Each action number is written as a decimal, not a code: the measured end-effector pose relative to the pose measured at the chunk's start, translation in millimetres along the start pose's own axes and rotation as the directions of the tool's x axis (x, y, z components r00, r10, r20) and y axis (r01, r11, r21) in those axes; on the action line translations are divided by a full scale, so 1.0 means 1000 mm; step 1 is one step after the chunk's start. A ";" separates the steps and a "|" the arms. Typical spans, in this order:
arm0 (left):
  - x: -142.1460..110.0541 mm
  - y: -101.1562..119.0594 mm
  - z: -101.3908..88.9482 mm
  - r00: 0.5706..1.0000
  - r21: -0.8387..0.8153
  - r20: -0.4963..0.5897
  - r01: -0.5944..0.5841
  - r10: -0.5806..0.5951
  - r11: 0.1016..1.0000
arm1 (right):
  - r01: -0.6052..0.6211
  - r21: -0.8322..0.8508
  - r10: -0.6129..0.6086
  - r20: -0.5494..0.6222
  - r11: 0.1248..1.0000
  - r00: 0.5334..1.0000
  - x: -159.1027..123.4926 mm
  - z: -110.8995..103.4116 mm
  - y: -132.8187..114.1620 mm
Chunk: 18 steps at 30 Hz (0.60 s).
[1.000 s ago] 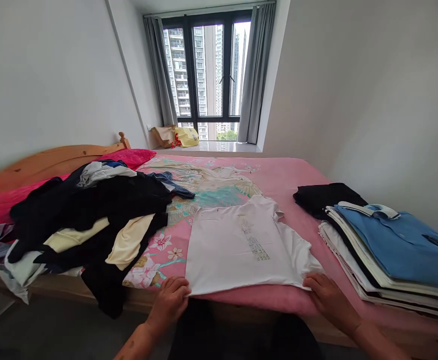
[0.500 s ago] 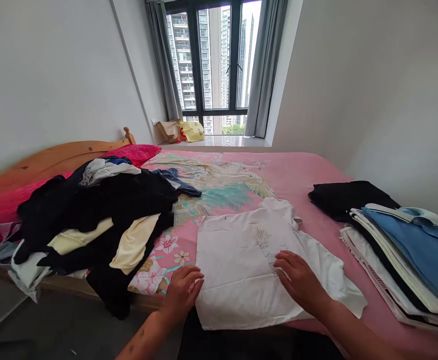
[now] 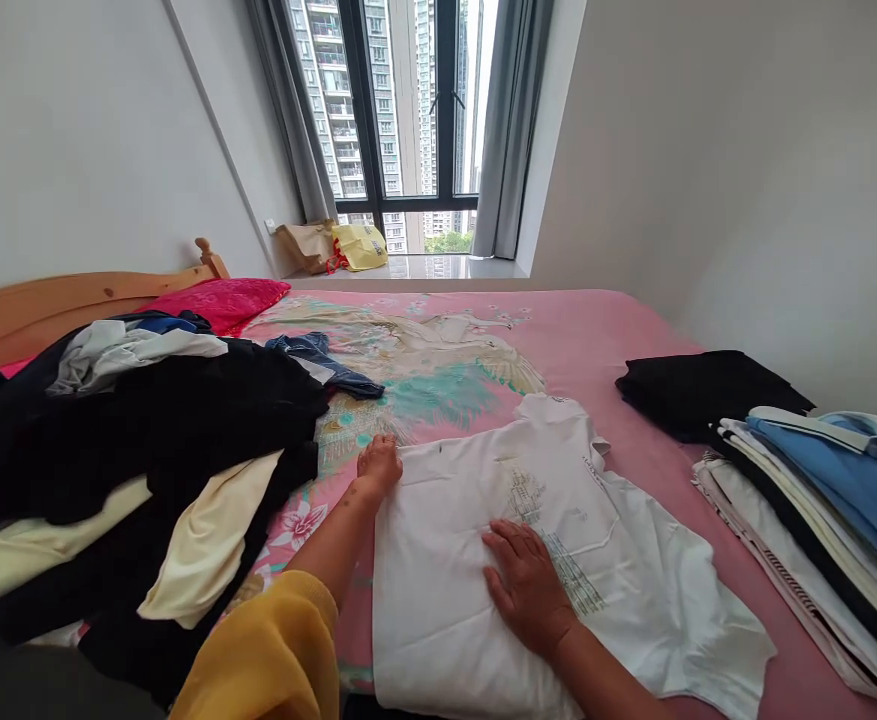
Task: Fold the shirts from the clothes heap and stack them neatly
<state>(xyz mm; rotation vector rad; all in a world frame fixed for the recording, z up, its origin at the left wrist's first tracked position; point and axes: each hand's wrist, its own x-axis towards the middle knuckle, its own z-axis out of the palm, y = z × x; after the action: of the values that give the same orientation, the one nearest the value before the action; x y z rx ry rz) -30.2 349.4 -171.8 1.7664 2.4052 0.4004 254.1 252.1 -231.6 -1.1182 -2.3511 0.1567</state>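
Crosswise lies the white T-shirt (image 3: 438, 580), left hand (image 3: 380, 466) at its far-left corner, pinch unclear; right hand (image 3: 529, 585) rests open, mid-shirt, grasping nothing.

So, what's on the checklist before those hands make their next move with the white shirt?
1. Left hand at the shirt's far left corner: ok.
2. Left hand has a firm pinch on the cloth: cannot tell, its fingertips aren't clear enough.
3. Right hand resting palm-down on the white shirt: ok.
4. Shirt smooth all over: not ok, creases show, most of all towards the sleeve at right.
5. Shirt apart from the loose heap and the folded stack: ok, bedding shows between them.
6. Whole near edge supported: cannot tell, the picture's bottom cuts it off.
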 end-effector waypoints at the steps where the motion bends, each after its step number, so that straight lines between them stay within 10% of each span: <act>1: 0.009 0.001 0.002 1.000 -0.011 0.021 0.019 -0.019 1.000 | -0.001 -0.001 0.001 -0.001 1.000 1.000 0.001 0.001 0.000; 10: 0.020 -0.025 -0.018 0.964 -0.330 0.165 0.254 -0.210 0.909 | -0.010 0.004 0.010 0.022 1.000 1.000 0.000 0.004 0.003; 18: -0.016 -0.011 -0.033 0.921 -0.843 0.241 0.354 -0.305 0.405 | 0.017 -0.016 -0.018 -0.041 1.000 0.999 -0.002 0.005 0.003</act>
<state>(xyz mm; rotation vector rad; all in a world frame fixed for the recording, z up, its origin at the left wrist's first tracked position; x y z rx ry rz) -44.4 326.4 -144.4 0.7689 1.8080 1.2399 254.6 253.5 -237.7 -1.0979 -2.3291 0.1084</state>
